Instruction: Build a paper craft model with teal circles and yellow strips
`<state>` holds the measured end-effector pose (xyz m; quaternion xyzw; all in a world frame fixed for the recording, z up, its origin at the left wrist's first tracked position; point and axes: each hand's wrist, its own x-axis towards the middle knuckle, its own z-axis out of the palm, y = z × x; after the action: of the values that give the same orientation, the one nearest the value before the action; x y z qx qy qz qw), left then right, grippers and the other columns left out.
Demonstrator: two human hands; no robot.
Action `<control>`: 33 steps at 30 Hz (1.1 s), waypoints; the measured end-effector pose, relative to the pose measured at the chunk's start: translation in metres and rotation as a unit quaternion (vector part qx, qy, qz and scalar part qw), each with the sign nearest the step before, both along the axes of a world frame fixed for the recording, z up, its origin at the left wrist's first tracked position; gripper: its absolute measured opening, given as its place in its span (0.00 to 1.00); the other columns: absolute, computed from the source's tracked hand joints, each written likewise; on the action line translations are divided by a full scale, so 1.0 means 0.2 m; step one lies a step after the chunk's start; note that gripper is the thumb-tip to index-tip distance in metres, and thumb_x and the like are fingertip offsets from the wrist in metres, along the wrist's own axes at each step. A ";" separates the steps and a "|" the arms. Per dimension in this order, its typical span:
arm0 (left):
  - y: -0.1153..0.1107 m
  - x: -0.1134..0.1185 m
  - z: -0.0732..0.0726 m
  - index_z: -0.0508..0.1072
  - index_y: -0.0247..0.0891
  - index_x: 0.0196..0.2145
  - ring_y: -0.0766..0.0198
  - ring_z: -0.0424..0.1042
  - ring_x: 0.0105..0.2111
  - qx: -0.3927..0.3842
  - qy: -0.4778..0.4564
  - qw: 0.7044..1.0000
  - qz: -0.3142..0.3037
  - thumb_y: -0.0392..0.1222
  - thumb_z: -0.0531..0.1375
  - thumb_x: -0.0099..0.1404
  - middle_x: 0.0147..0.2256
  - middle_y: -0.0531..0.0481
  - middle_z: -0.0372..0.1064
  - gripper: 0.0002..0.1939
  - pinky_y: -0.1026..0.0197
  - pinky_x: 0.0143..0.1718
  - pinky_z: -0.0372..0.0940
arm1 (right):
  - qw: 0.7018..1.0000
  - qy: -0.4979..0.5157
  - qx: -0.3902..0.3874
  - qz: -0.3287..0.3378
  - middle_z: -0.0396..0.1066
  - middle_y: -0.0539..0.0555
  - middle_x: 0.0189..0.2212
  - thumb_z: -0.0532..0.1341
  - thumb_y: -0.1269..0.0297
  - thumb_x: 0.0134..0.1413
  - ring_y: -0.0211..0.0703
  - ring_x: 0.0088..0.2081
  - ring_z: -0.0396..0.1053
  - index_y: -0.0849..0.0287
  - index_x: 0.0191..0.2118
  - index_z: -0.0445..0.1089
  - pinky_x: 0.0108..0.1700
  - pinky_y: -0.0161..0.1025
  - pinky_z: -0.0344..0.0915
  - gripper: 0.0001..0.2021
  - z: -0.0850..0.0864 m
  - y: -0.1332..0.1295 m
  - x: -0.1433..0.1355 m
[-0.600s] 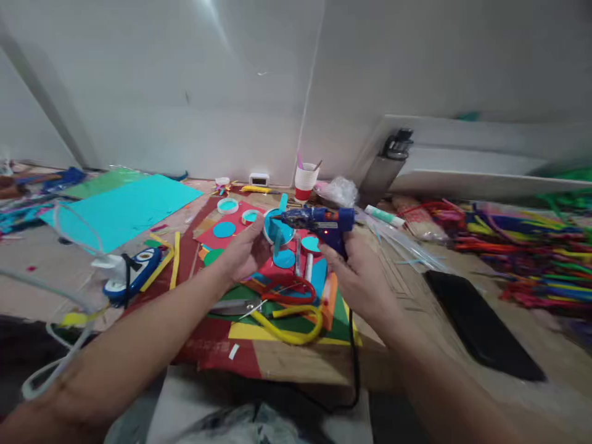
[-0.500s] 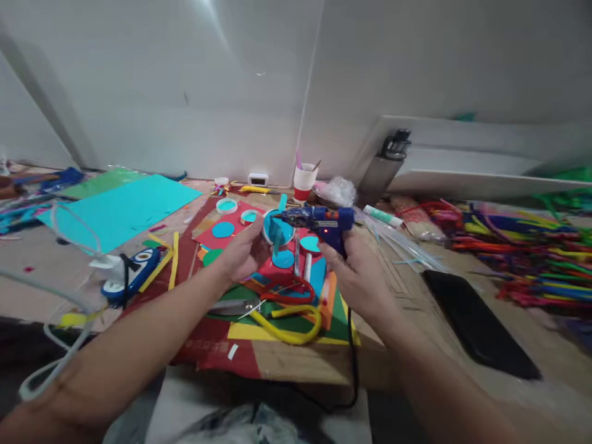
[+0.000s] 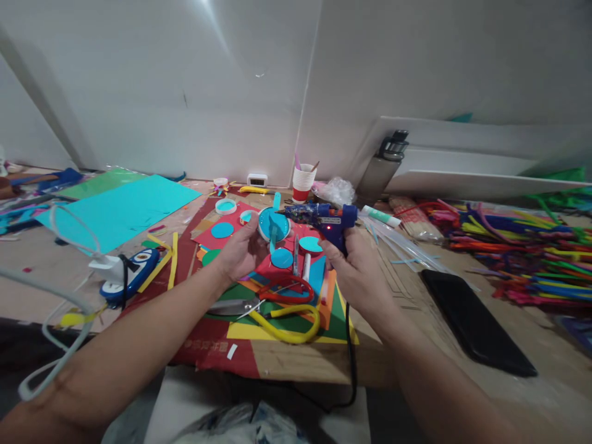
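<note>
The left hand [image 3: 245, 250] pinches the white-rimmed blue disc [image 3: 265, 223] over the red paper [image 3: 204, 237]; the right hand [image 3: 355, 262] grips the glue gun [image 3: 337, 217]. I'd keep the disc steady near the nozzle [image 3: 282, 212].

Pale wall [image 3: 139, 92], bright glare streak [image 3: 215, 24]; wooden table [image 3: 305, 365] below.

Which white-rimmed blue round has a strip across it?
The round in the left hand, at the glue gun's tip: a blue strip crosses it. The two rounds to its left show none.
</note>
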<state>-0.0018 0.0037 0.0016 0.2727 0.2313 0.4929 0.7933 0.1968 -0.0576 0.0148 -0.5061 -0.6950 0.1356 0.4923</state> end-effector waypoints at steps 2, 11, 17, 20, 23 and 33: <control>0.00 0.00 0.00 0.76 0.32 0.31 0.61 0.78 0.33 0.002 -0.002 1.000 0.000 0.47 0.56 0.68 0.28 0.45 0.76 0.17 0.61 0.40 0.72 | 1.000 0.009 -0.002 0.012 0.72 0.58 0.47 0.55 0.61 0.60 0.52 0.46 0.70 0.55 0.51 0.65 0.47 0.49 0.67 0.14 0.00 0.00 -0.01; -0.02 0.00 -0.01 0.76 0.32 0.33 0.63 0.77 0.29 -0.011 -0.007 1.000 0.001 0.46 0.54 0.70 0.29 0.46 0.77 0.17 0.61 0.38 0.73 | 0.999 -0.024 -0.008 0.038 0.73 0.57 0.47 0.54 0.59 0.62 0.52 0.46 0.70 0.55 0.56 0.63 0.46 0.48 0.67 0.18 -0.02 -0.01 -0.02; -0.02 -0.01 -0.01 0.76 0.32 0.34 0.61 0.78 0.29 -0.009 -0.005 1.000 -0.016 0.48 0.53 0.70 0.30 0.45 0.78 0.18 0.60 0.35 0.74 | 0.998 -0.040 -0.014 0.052 0.72 0.58 0.48 0.54 0.58 0.63 0.52 0.47 0.70 0.55 0.58 0.62 0.47 0.48 0.67 0.20 -0.02 -0.01 -0.02; -0.02 -0.01 0.00 0.76 0.31 0.34 0.60 0.78 0.29 -0.010 -0.009 1.000 -0.018 0.48 0.54 0.69 0.29 0.44 0.78 0.19 0.59 0.36 0.74 | 0.998 -0.042 -0.016 0.053 0.72 0.58 0.49 0.54 0.57 0.63 0.53 0.48 0.70 0.54 0.59 0.62 0.48 0.49 0.67 0.20 -0.03 -0.01 -0.02; -0.02 -0.02 0.01 0.77 0.31 0.33 0.59 0.78 0.28 -0.012 -0.011 1.000 -0.025 0.50 0.53 0.69 0.29 0.44 0.77 0.20 0.59 0.34 0.74 | 0.997 -0.044 -0.025 0.050 0.72 0.58 0.49 0.54 0.57 0.63 0.52 0.49 0.69 0.56 0.58 0.62 0.49 0.48 0.66 0.20 -0.03 -0.01 -0.01; -0.01 0.00 -0.01 0.78 0.32 0.36 0.58 0.78 0.34 0.000 0.014 1.000 -0.021 0.51 0.54 0.68 0.31 0.43 0.78 0.20 0.56 0.43 0.73 | 0.999 -0.010 -0.021 0.041 0.72 0.57 0.48 0.55 0.58 0.61 0.51 0.47 0.70 0.55 0.56 0.63 0.49 0.48 0.66 0.19 -0.01 -0.01 -0.02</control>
<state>-0.0026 0.0009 0.0000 0.2842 0.2368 0.4722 0.8001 0.1937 -0.0596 0.0119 -0.4884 -0.7174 0.1652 0.4685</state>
